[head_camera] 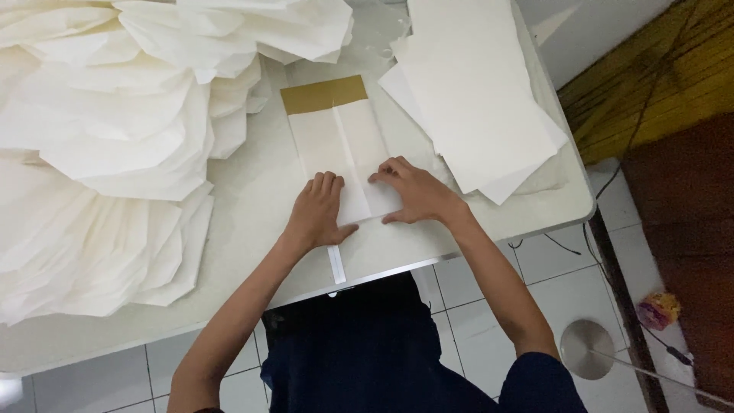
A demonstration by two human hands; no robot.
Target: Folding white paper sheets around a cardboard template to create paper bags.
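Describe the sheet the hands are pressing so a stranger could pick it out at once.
On the white table, between the heap of folded white paper and the flat stack of sheets, lies one folded sheet. The left hand and right hand press its near end. It alone has a gold-brown band across its far end.

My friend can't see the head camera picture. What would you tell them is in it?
Two bare hands, left hand and right hand, press flat on a folded white paper bag on a white table. Stacks of white paper lie around.
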